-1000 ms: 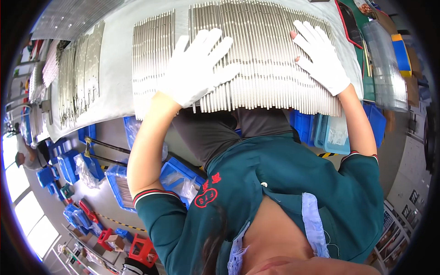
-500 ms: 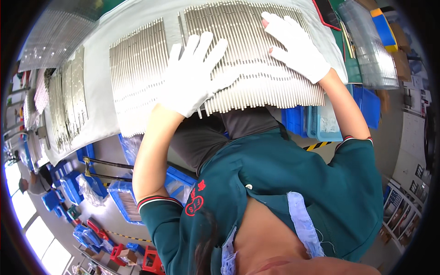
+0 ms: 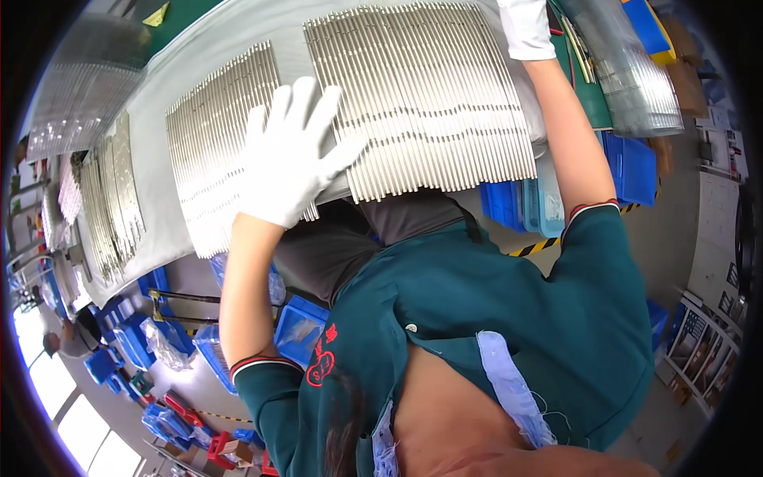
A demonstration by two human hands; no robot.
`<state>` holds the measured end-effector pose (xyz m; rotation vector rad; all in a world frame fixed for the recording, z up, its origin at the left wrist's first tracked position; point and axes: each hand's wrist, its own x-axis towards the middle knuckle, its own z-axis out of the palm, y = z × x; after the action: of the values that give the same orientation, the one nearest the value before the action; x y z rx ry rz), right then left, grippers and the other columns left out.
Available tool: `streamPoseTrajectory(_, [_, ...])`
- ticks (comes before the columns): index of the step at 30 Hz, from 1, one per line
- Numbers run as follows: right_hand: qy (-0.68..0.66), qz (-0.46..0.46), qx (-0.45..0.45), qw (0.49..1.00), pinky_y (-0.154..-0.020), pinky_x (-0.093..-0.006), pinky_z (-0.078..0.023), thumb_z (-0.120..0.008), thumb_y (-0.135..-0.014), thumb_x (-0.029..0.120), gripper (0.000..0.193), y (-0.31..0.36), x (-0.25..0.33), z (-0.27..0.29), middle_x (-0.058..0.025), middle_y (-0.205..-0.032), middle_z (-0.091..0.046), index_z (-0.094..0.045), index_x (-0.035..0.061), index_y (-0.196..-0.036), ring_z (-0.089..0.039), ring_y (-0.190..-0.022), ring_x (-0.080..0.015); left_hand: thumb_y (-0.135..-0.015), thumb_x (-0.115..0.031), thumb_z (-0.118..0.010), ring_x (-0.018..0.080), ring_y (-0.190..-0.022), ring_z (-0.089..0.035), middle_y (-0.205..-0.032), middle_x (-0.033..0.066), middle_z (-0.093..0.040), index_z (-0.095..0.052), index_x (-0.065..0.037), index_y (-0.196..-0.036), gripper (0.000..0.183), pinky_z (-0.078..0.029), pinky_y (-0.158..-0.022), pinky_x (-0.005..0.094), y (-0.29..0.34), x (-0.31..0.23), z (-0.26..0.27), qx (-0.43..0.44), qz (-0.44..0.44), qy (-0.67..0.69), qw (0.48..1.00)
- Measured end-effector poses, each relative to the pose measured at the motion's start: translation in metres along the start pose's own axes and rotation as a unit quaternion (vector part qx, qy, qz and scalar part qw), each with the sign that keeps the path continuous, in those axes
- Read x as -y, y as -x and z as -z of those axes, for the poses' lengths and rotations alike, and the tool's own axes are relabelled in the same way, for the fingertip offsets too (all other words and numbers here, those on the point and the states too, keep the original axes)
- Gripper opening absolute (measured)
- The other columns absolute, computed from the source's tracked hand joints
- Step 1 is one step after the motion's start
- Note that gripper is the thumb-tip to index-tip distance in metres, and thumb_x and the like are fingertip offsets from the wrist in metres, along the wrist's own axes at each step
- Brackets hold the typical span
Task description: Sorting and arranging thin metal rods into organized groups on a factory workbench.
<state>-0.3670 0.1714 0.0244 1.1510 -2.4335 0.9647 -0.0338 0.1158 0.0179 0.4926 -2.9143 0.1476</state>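
Two side-by-side groups of slim, shiny metal rods lie on a pale cloth over the table. Over the inner edge of the left rod group rests my left hand, in a white glove, its fingers spread and nothing gripped. The thumb reaches to the edge of the larger right rod group. Beyond the right group's far right corner is my right hand, also gloved. The picture's top edge cuts off its fingers, so what it touches or holds is hidden.
Further rods lie at the table's left end. Clear plastic trays stand at the right, near a blue and yellow box. Blue bins are below the table's right side. A person is far off at the left.
My right hand has left the right rod group and moved up and away to the far edge. My left hand has shifted slightly left and nearer. The right group's near ends look more even.
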Motion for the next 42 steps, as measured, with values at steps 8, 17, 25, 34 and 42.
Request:
streamPoseTrajectory(8, [-0.524,0.079,0.054,0.846,-0.114,-0.0331,-0.039,-0.058,-0.096,0.009,0.050,0.022,-0.041,-0.013,-0.0195,-0.150,-0.051,-0.054,0.0069,-0.145,-0.050,-0.138,-0.0302,-0.097,-0.062,-0.048,0.0402,-0.142,-0.041,-0.155,0.0213,-0.043,-0.050,-0.014,-0.150,0.071,-0.028,-0.116,0.0555,-0.028,-0.020,-0.022,0.012,-0.054,0.026,0.998])
streamPoseTrajectory(17, [-0.136,0.191,-0.015,0.972,-0.104,-0.0401,-0.045,-0.058,-0.093,0.010,0.037,0.013,-0.016,-0.007,-0.0218,-0.132,-0.060,-0.063,0.0019,-0.130,-0.055,-0.121,-0.0357,-0.094,-0.064,-0.052,0.0361,-0.135,-0.045,-0.148,0.0177,-0.049,-0.051,-0.013,-0.147,0.074,-0.034,-0.110,0.0533,-0.015,-0.011,-0.004,0.051,-0.002,-0.044,0.998])
streamPoseTrajectory(25, [-0.038,0.313,-0.047,0.948,-0.106,-0.0403,-0.043,-0.062,-0.091,0.014,0.028,0.013,-0.018,0.001,-0.0181,-0.128,-0.063,-0.069,0.0015,-0.115,-0.055,-0.122,-0.0356,-0.093,-0.065,-0.053,0.0388,-0.133,-0.046,-0.147,0.0186,-0.050,-0.055,-0.015,-0.144,0.071,-0.034,-0.110,0.0550,-0.071,-0.079,-0.026,-0.030,-0.071,0.072,0.994])
streamPoseTrajectory(34, [-0.262,0.171,-0.035,0.949,-0.093,-0.0388,-0.053,-0.064,-0.093,0.013,0.029,0.030,0.000,0.017,-0.0169,-0.116,-0.067,-0.067,0.0014,-0.119,-0.065,-0.108,-0.0315,-0.091,-0.061,-0.059,0.0422,-0.134,-0.046,-0.148,0.0224,-0.048,-0.053,-0.014,-0.146,0.072,-0.033,-0.111,0.0574,-0.032,-0.039,-0.014,0.056,-0.045,-0.001,0.997])
streamPoseTrajectory(42, [-0.242,0.251,-0.061,0.935,-0.091,-0.0386,-0.054,-0.063,-0.095,0.015,0.036,0.024,-0.010,-0.011,-0.0202,-0.122,-0.066,-0.063,-0.0017,-0.127,-0.066,-0.106,-0.0317,-0.090,-0.064,-0.057,0.0369,-0.123,-0.050,-0.137,0.0196,-0.054,-0.059,-0.011,-0.138,0.071,-0.038,-0.104,0.0526,-0.097,-0.108,-0.024,-0.055,-0.128,0.089,0.986])
